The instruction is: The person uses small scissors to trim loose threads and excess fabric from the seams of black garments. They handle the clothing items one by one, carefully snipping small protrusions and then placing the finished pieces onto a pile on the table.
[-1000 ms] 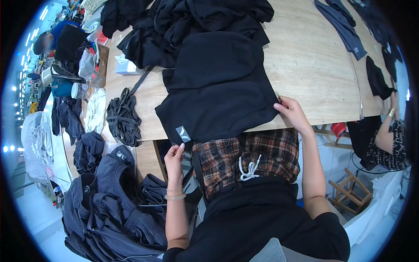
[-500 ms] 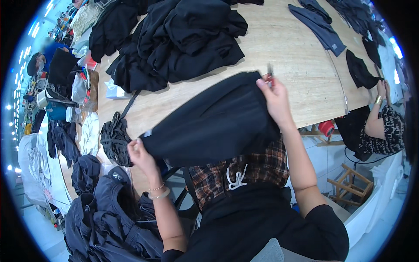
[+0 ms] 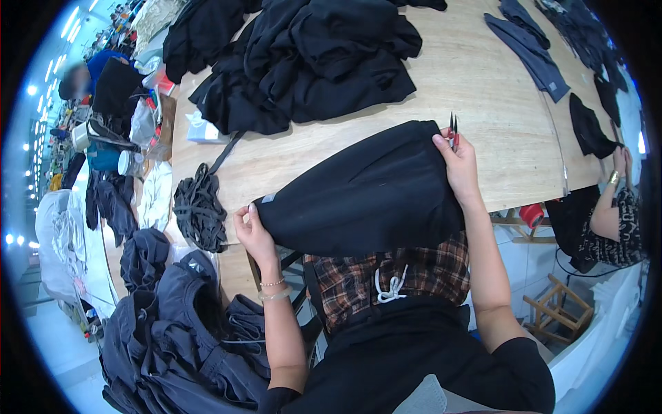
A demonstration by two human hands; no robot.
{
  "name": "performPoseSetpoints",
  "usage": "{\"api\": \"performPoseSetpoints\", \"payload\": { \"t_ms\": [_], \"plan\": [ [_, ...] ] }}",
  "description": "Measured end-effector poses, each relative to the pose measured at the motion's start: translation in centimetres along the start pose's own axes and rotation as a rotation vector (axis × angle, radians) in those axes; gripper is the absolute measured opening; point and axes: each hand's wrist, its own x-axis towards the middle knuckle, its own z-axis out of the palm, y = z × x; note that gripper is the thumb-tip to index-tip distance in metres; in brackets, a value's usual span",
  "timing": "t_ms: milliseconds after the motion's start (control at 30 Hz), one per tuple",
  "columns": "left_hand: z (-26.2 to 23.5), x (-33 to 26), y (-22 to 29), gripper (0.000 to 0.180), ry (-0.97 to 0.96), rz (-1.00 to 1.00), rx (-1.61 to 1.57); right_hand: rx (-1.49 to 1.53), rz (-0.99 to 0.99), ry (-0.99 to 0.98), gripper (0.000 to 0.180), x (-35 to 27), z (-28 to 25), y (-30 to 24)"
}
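A black garment piece [image 3: 365,190] is stretched between my two hands, over the table's near edge and my lap. My left hand [image 3: 254,231] pinches its left end, beside a small pale label [image 3: 268,198]. At its upper right corner my right hand [image 3: 458,162] grips the cloth between thumb and fingers. That same hand also keeps a pair of red-handled thread snips [image 3: 454,131], with the dark blades pointing away from me and apart. The folded-over fingers hide part of the snips' handles.
A heap of black garments [image 3: 324,62] covers the table's [image 3: 483,83] far middle. Left of my hands lie a bundle of dark strips [image 3: 200,210] and a tissue box [image 3: 205,130]. Dark grey garments [image 3: 179,338] pile at lower left. A co-worker's hand [image 3: 620,162] touches black cloth at right.
The view has shifted, so the surroundings sit farther right. Both hands keep hold of the black garment piece, and the snips, blurred before, now show clearly.
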Motion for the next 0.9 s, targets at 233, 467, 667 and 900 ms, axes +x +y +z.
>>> {"api": "performPoseSetpoints", "payload": {
  "t_ms": [233, 467, 667, 900],
  "plan": [
    [-0.2, -0.8, -0.2, 0.014, -0.047, -0.115, -0.075, -0.049, -0.020, 0.006, 0.017, 0.0, 0.6, 0.0],
    [-0.3, -1.0, 1.0, 0.024, -0.125, -0.244, -0.224, -0.168, -0.063, 0.002, 0.019, 0.3, 1.1, 0.6],
    [-2.1, -1.0, 1.5, 0.071, -0.295, -0.477, -0.396, -0.183, 0.007, -0.070, 0.022, 1.5, 0.2, 0.6],
    [-1.8, -1.9, 3.7, 0.025, -0.323, -0.458, -0.396, -0.591, -0.337, 0.126, 0.013, 0.6, 1.4, -1.2]
  ]
}}
